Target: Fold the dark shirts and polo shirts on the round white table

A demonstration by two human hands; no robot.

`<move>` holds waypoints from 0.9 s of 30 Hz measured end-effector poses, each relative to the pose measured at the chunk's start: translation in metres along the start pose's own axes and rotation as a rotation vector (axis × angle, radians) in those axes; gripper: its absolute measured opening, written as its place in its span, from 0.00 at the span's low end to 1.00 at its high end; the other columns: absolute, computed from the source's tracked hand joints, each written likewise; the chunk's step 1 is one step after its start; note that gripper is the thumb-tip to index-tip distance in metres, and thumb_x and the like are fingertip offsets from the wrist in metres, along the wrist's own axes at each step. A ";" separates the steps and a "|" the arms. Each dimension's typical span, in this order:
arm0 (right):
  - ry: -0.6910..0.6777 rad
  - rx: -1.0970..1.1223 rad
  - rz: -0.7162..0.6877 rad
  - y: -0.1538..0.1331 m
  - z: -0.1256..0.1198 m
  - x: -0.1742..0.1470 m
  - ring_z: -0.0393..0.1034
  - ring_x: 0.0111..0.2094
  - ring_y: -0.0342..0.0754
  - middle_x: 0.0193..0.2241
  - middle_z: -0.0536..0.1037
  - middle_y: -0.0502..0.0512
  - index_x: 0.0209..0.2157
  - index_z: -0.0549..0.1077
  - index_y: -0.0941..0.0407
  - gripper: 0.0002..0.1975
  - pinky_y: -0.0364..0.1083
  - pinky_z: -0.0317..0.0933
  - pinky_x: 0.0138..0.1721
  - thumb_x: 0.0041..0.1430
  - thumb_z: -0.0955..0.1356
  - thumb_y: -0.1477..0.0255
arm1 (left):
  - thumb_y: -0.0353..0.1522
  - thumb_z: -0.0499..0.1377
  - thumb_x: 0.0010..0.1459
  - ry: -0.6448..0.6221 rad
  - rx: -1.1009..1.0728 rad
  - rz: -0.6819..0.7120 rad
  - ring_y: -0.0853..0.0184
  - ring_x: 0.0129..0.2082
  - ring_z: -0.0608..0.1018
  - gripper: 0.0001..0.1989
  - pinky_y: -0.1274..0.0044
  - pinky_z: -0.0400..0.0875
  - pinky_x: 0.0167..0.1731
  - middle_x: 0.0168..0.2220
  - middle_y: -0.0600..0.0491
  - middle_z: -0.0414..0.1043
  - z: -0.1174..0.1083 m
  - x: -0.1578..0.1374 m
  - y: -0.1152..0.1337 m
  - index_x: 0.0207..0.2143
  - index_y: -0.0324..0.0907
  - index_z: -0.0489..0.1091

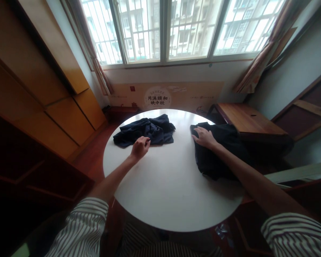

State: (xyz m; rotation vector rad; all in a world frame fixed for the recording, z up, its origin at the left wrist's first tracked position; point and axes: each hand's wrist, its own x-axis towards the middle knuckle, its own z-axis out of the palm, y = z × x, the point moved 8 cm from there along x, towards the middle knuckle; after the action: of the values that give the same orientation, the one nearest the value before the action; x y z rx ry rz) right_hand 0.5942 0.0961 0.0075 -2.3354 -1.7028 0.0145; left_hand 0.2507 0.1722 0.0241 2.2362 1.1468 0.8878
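On the left side of the round white table (pixel 160 185) lies a crumpled navy garment (pixel 160 130), spread in loose folds. My left hand (pixel 141 147) is at its near edge with curled fingers, and a bit of dark cloth shows between thumb and forefinger. A second dark garment (pixel 222 137), flatter and perhaps folded, lies at the table's right and reaches over the rim. My right hand (pixel 204 137) rests palm down on its left part, fingers stretched out and slightly apart. The exact kind of either garment cannot be made out.
A wooden bench or low table (pixel 254 119) stands beyond the right rim. Wooden cabinets (pixel 69 117) line the left side. Barred windows (pixel 163 32) with curtains are at the back, above a printed banner (pixel 203 93). Small shiny packets (pixel 222 231) lie below the near right rim.
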 end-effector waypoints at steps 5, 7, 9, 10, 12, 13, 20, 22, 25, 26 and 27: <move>-0.073 0.035 -0.338 -0.115 0.014 -0.004 0.70 0.52 0.60 0.55 0.73 0.66 0.60 0.68 0.57 0.26 0.53 0.64 0.52 0.64 0.65 0.59 | 0.35 0.65 0.56 0.046 0.063 -0.010 0.54 0.46 0.72 0.10 0.65 0.69 0.51 0.41 0.44 0.70 -0.027 0.003 -0.037 0.39 0.40 0.77; -0.115 0.025 -0.404 -0.153 0.029 -0.006 0.70 0.50 0.60 0.54 0.73 0.64 0.65 0.62 0.53 0.35 0.51 0.65 0.48 0.60 0.69 0.56 | 0.33 0.62 0.59 0.019 0.108 0.014 0.56 0.46 0.72 0.08 0.66 0.68 0.51 0.41 0.45 0.70 -0.021 0.005 -0.047 0.39 0.41 0.78; -0.106 -0.018 -0.426 -0.178 0.041 -0.004 0.69 0.49 0.60 0.52 0.72 0.65 0.67 0.59 0.51 0.39 0.51 0.65 0.45 0.57 0.71 0.55 | 0.31 0.57 0.62 -0.001 0.150 0.051 0.57 0.46 0.72 0.10 0.67 0.68 0.52 0.41 0.45 0.71 -0.014 0.009 -0.053 0.39 0.40 0.78; -0.087 -0.039 -0.422 -0.186 0.044 -0.002 0.68 0.49 0.61 0.51 0.72 0.65 0.65 0.63 0.51 0.35 0.51 0.64 0.44 0.59 0.70 0.56 | 0.30 0.55 0.63 0.002 0.157 0.071 0.58 0.46 0.73 0.11 0.67 0.68 0.52 0.41 0.45 0.72 -0.013 0.012 -0.055 0.39 0.40 0.78; -0.045 -0.068 -0.407 -0.193 0.044 0.004 0.67 0.48 0.60 0.49 0.72 0.65 0.54 0.74 0.52 0.19 0.50 0.63 0.42 0.65 0.66 0.62 | 0.31 0.54 0.65 0.040 0.141 0.099 0.58 0.47 0.73 0.12 0.67 0.67 0.53 0.42 0.45 0.74 -0.018 0.019 -0.053 0.40 0.40 0.77; -0.025 -0.061 -0.403 -0.193 0.041 0.008 0.67 0.48 0.59 0.48 0.73 0.65 0.48 0.77 0.54 0.15 0.50 0.63 0.42 0.67 0.63 0.66 | 0.32 0.54 0.65 0.074 0.124 0.107 0.58 0.47 0.74 0.12 0.67 0.67 0.53 0.43 0.45 0.75 -0.025 0.022 -0.051 0.41 0.40 0.77; 0.346 0.525 -0.345 -0.168 -0.069 0.020 0.66 0.38 0.52 0.35 0.73 0.57 0.41 0.72 0.54 0.16 0.48 0.61 0.42 0.70 0.56 0.63 | 0.40 0.48 0.71 0.598 -0.045 0.242 0.62 0.40 0.76 0.17 0.70 0.68 0.46 0.39 0.47 0.76 -0.141 0.032 0.011 0.42 0.39 0.72; 0.447 0.677 -0.324 -0.162 -0.108 0.014 0.64 0.35 0.50 0.31 0.71 0.53 0.41 0.71 0.53 0.16 0.48 0.61 0.42 0.70 0.57 0.59 | 0.43 0.48 0.71 0.708 -0.052 0.282 0.64 0.38 0.75 0.19 0.71 0.69 0.42 0.35 0.51 0.74 -0.176 0.033 0.031 0.41 0.39 0.71; 0.503 0.811 -0.348 -0.167 -0.149 0.003 0.63 0.33 0.47 0.28 0.68 0.50 0.36 0.69 0.53 0.18 0.46 0.62 0.40 0.67 0.60 0.54 | 0.45 0.51 0.69 0.763 -0.088 0.288 0.66 0.36 0.74 0.20 0.73 0.69 0.39 0.32 0.54 0.73 -0.210 0.043 0.047 0.37 0.39 0.72; 0.486 0.855 -0.352 -0.169 -0.154 0.001 0.63 0.33 0.46 0.27 0.67 0.50 0.34 0.69 0.53 0.19 0.45 0.62 0.39 0.66 0.61 0.52 | 0.45 0.51 0.69 0.741 -0.149 0.272 0.67 0.35 0.74 0.20 0.74 0.69 0.38 0.31 0.55 0.73 -0.214 0.049 0.047 0.37 0.39 0.72; 0.457 0.902 -0.346 -0.170 -0.154 0.001 0.63 0.32 0.46 0.27 0.66 0.49 0.33 0.69 0.54 0.20 0.45 0.62 0.38 0.64 0.62 0.51 | 0.44 0.50 0.70 0.689 -0.227 0.246 0.68 0.35 0.74 0.19 0.75 0.70 0.38 0.32 0.55 0.73 -0.212 0.055 0.044 0.38 0.39 0.71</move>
State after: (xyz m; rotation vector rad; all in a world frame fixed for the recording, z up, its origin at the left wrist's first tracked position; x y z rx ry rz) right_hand 0.4589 0.1152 0.1915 -1.2638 -1.4157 0.1413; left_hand 0.1444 0.2186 0.2146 1.9511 0.9692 1.8856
